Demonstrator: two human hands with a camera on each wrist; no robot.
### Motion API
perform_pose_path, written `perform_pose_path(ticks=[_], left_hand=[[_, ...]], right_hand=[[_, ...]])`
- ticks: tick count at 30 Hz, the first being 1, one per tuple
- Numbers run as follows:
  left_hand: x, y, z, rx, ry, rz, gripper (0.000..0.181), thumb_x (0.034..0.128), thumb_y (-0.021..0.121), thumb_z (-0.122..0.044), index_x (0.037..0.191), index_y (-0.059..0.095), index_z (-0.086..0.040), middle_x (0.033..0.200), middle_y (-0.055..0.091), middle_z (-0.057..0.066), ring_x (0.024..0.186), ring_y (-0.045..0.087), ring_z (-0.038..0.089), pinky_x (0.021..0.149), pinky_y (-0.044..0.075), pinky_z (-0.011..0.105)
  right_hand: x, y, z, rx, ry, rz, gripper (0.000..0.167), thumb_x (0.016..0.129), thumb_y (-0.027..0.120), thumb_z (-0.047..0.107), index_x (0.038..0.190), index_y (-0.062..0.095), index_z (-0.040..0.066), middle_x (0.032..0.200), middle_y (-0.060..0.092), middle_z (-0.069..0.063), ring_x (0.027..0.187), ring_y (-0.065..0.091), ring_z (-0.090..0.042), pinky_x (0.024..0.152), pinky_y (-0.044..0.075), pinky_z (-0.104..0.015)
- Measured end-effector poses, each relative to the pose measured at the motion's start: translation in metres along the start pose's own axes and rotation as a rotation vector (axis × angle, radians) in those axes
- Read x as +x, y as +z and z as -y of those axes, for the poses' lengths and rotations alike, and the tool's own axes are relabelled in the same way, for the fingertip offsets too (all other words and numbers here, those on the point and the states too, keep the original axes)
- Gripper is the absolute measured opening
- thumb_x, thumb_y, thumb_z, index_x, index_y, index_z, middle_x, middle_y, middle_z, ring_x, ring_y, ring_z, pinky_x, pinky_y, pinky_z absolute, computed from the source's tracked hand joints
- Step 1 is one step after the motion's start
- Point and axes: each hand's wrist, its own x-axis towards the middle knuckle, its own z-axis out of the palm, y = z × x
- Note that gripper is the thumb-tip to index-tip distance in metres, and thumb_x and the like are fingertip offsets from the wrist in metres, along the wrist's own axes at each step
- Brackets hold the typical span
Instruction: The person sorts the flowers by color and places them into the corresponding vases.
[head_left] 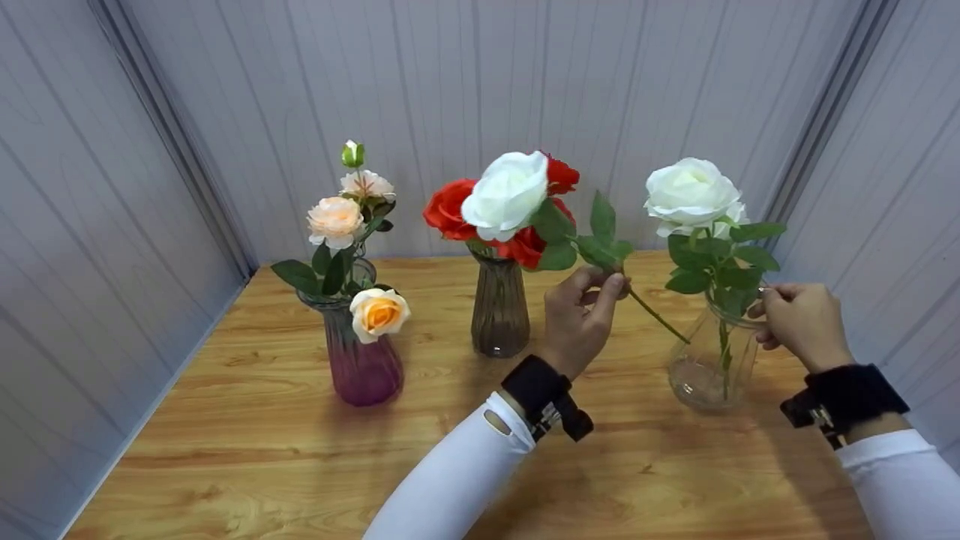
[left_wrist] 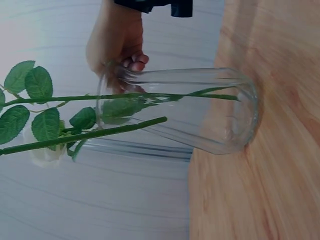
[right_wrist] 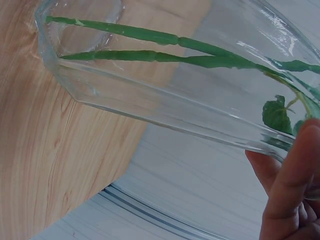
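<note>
My left hand [head_left: 581, 319] pinches the stem of a white rose [head_left: 506, 195], its bloom leaning left and the stem pointing down right. In the left wrist view, that rose's cut stem end [left_wrist: 159, 120] appears in front of the clear glass vase [left_wrist: 215, 125], overlapping its outline. White roses [head_left: 691, 191] stand in this vase, their stems reaching near its bottom. At the vase's rim, my right hand [head_left: 806, 322] grips the glass on the right side, close to the leaves [head_left: 739, 277]. The vase stands upright on the table.
A smoky brown vase [head_left: 500, 315] with red roses [head_left: 448, 210] stands at the middle back. On the left is a purple-tinted vase [head_left: 367, 371] with peach flowers [head_left: 335, 221] and an orange-centred rose [head_left: 379, 313]. Panelled walls [head_left: 420, 90] enclose the wooden table [head_left: 247, 450].
</note>
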Motion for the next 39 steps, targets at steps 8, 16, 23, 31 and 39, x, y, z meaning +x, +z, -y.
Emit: perform_pose_path(ticks=[8, 16, 23, 31, 39], left_hand=[[0.01, -0.001, -0.013, -0.121, 0.006, -0.095, 0.015, 0.107, 0.061, 0.002, 0.111, 0.07, 0.013, 0.098, 0.077, 0.03, 0.086, 0.08, 0.036, 0.081, 0.068, 0.034], [0.018, 0.006, -0.024, -0.179, -0.025, -0.124, 0.018, 0.1096, 0.058, 0.0, 0.113, 0.069, 0.013, 0.102, 0.077, 0.032, 0.09, 0.08, 0.038, 0.086, 0.068, 0.036], [0.024, 0.013, -0.026, -0.195, -0.023, -0.117, 0.018, 0.1095, 0.059, 0.001, 0.115, 0.068, 0.015, 0.105, 0.076, 0.033, 0.093, 0.079, 0.042, 0.088, 0.067, 0.035], [0.027, 0.024, -0.017, -0.1, 0.011, -0.096, 0.017, 0.1089, 0.062, 0.0, 0.114, 0.071, 0.013, 0.105, 0.079, 0.028, 0.094, 0.081, 0.034, 0.087, 0.066, 0.028], [0.028, 0.035, -0.005, -0.034, 0.101, -0.073, 0.011, 0.1053, 0.066, 0.003, 0.107, 0.072, 0.013, 0.101, 0.08, 0.027, 0.089, 0.082, 0.033, 0.084, 0.065, 0.023]], right_hand=[[-0.001, -0.001, 0.0, 0.002, 0.002, 0.007, 0.051, 0.114, 0.038, 0.019, 0.139, 0.061, -0.02, 0.103, 0.08, -0.028, 0.053, 0.07, -0.009, 0.053, 0.062, -0.029], [-0.003, -0.001, 0.001, 0.008, -0.002, 0.014, 0.053, 0.114, 0.037, 0.02, 0.143, 0.056, -0.02, 0.104, 0.079, -0.027, 0.054, 0.07, -0.01, 0.054, 0.062, -0.029], [-0.001, -0.001, 0.002, 0.015, 0.009, 0.015, 0.052, 0.114, 0.038, 0.02, 0.142, 0.057, -0.02, 0.097, 0.081, -0.017, 0.054, 0.07, -0.01, 0.055, 0.062, -0.029], [0.0, -0.001, -0.001, 0.011, 0.017, 0.022, 0.051, 0.113, 0.038, 0.018, 0.137, 0.062, -0.02, 0.093, 0.081, -0.014, 0.053, 0.069, -0.01, 0.054, 0.062, -0.029], [0.0, -0.001, 0.001, -0.018, 0.008, 0.006, 0.051, 0.114, 0.038, 0.02, 0.137, 0.063, -0.019, 0.097, 0.081, -0.017, 0.054, 0.071, -0.011, 0.055, 0.062, -0.028]])
